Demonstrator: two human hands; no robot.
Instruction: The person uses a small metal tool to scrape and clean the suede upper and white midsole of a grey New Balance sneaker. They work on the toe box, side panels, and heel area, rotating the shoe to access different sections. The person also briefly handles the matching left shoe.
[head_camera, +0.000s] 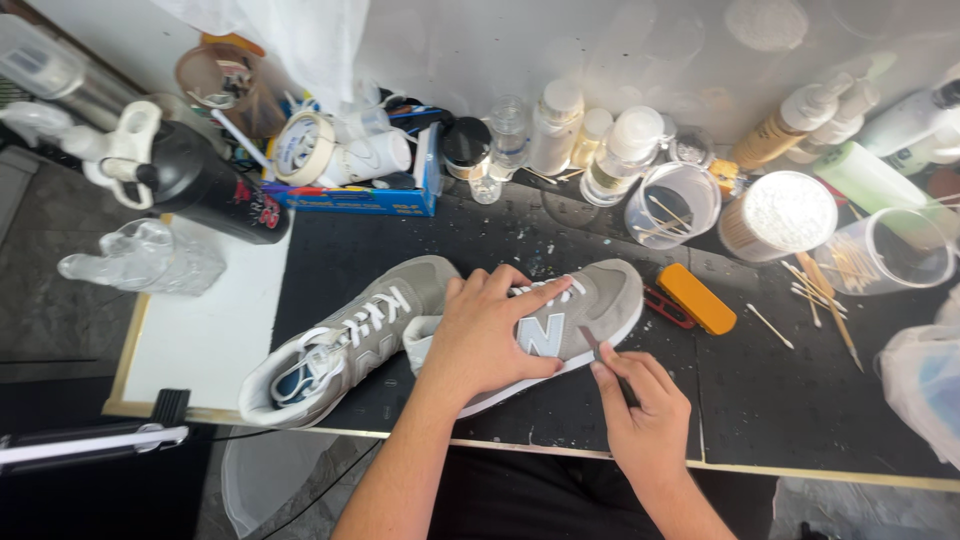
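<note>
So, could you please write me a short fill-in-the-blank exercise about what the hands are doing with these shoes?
The left hand presses down on a grey ____.
The right hand holds a thin tool against that shoe's white ____.
A second sneaker lies on the person's ____ side.

Missing words: sneaker; sole; left

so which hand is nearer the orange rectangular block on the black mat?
Right. The right hand sits just below-left of the orange rectangular block, holding a thin tool at the grey sneaker; the left hand lies flat on that sneaker, farther left.
</note>
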